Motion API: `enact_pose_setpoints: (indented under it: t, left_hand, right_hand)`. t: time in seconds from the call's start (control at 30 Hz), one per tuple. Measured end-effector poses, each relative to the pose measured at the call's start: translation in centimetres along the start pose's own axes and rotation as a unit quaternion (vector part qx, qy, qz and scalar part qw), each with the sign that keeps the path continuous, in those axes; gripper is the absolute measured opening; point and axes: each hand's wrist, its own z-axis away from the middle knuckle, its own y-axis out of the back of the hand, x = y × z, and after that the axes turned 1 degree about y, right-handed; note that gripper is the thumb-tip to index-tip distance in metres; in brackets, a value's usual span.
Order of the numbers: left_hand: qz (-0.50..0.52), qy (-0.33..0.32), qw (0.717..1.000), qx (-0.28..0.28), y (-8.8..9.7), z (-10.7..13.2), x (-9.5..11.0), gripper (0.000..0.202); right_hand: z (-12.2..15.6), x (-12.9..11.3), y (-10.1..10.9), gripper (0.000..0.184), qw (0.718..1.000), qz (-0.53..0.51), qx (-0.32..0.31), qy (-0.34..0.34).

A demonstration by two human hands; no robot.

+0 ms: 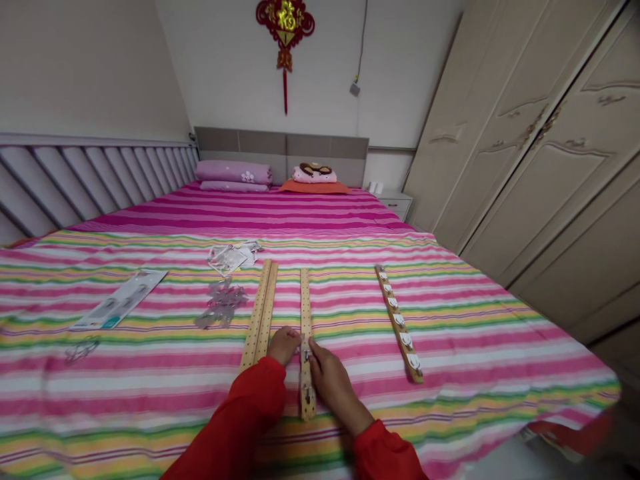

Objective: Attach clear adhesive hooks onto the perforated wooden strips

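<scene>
A perforated wooden strip (305, 300) lies lengthwise before me on the striped cloth. Small metal hooks (308, 395) sit on its near part. My left hand (284, 345) is at the strip's left edge, fingers pinched together; what they hold is too small to make out. From the right, my right hand (331, 375) grips the strip's edge, thumb near the upper hook. Two more perforated wooden strips (260, 307) lie side by side to the left. Off to the right rests another strip (399, 320) with a row of white and metal hooks.
Clear plastic pieces (223, 301) lie in a pile left of the strips, with clear packets (233, 258) beyond. Farther left are a blister card (120, 300) and some thin wire pieces (83, 348). Pillows (234, 173) lie at the headboard; a wardrobe (525, 147) stands on the right.
</scene>
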Motion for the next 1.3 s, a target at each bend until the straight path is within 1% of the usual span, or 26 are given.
enact_pose_setpoints:
  t: [0.07,0.1,0.13,0.2,0.27,0.37,0.43,0.5,0.53,0.57,0.6,0.67,0.7,0.73,0.77,0.83,0.93,1.07,1.17,1.23,1.3]
  left_hand:
    - [-0.002,-0.001,1.000,0.007,0.0,0.0,0.0,0.024]
    - [-0.003,-0.001,1.000,0.012,0.0,0.0,-0.1,0.024]
    - [-0.003,-0.001,1.000,0.017,-0.1,0.0,-0.1,0.025]
    - [-0.002,0.001,1.000,0.028,-0.2,0.0,-0.1,0.025]
    - [0.003,0.003,0.999,0.033,-0.4,0.2,0.1,0.025]
    - [0.019,0.006,1.000,0.015,-0.1,0.8,0.6,0.023]
    - [0.031,0.003,0.999,-0.008,1.0,1.5,0.9,0.019]
    - [0.056,-0.036,0.998,0.000,3.0,2.0,0.9,0.020]
    - [0.081,-0.081,0.993,0.032,4.3,2.2,0.7,0.024]
    - [0.105,-0.132,0.981,0.092,5.8,2.2,0.3,0.027]
    - [0.117,-0.157,0.968,0.154,7.4,2.0,-0.1,0.028]
    - [0.129,-0.151,0.941,0.275,10.3,1.5,-1.1,0.028]
    - [0.132,-0.140,0.929,0.317,11.6,1.1,-1.7,0.028]
    - [0.126,-0.131,0.922,0.343,12.6,0.7,-2.1,0.029]
    - [0.113,-0.122,0.919,0.357,13.4,0.3,-2.5,0.031]
    - [0.071,-0.097,0.923,0.364,14.3,-0.2,-3.0,0.031]
    - [0.015,-0.053,0.932,0.357,14.6,-0.7,-3.1,0.020]
    - [0.027,-0.037,0.936,0.348,14.6,-0.9,-2.9,0.010]
    - [0.056,-0.050,0.934,0.349,14.6,-0.4,-2.8,0.013]
    - [0.085,-0.082,0.934,0.338,14.7,0.2,-2.7,0.019]
    - [0.107,-0.126,0.932,0.323,14.6,1.0,-2.5,0.026]
  right_hand:
    - [0.3,-0.5,-0.1,0.045,0.994,0.103,-0.019,-0.008]
    - [0.4,-0.7,-0.2,0.046,0.990,0.138,-0.028,-0.011]
    - [0.4,-0.8,-0.2,0.048,0.986,0.160,-0.036,-0.010]
    - [0.4,-0.9,-0.1,0.048,0.986,0.158,-0.046,-0.003]
    - [0.4,-0.7,0.1,0.046,0.993,0.108,-0.043,0.010]
    - [0.2,0.2,0.6,0.044,0.999,-0.021,-0.032,0.030]
    - [0.2,0.9,0.8,0.046,0.992,-0.119,-0.023,0.023]
    - [0.3,1.6,0.8,0.056,0.980,-0.198,-0.009,-0.020]
    - [0.3,1.8,0.7,0.061,0.973,-0.225,0.000,-0.046]
    - [0.3,2.0,0.6,0.064,0.967,-0.244,0.009,-0.068]
    - [0.3,2.2,0.4,0.066,0.962,-0.258,0.019,-0.084]
    - [0.3,2.3,0.0,0.065,0.955,-0.276,0.042,-0.095]
    - [0.3,2.4,-0.1,0.063,0.952,-0.285,0.054,-0.096]
    - [0.2,2.4,-0.3,0.061,0.949,-0.294,0.066,-0.096]
    - [0.1,2.4,-0.4,0.059,0.945,-0.302,0.075,-0.096]
    - [0.1,2.5,-0.5,0.058,0.939,-0.319,0.085,-0.097]
    - [0.2,2.6,-0.5,0.060,0.929,-0.343,0.081,-0.111]
    - [0.5,2.5,-0.5,0.063,0.917,-0.371,0.067,-0.132]
    - [0.6,2.5,-0.5,0.063,0.911,-0.383,0.061,-0.140]
    - [0.5,2.4,-0.5,0.063,0.907,-0.390,0.064,-0.145]
    - [0.5,2.2,-0.5,0.062,0.902,-0.400,0.067,-0.150]
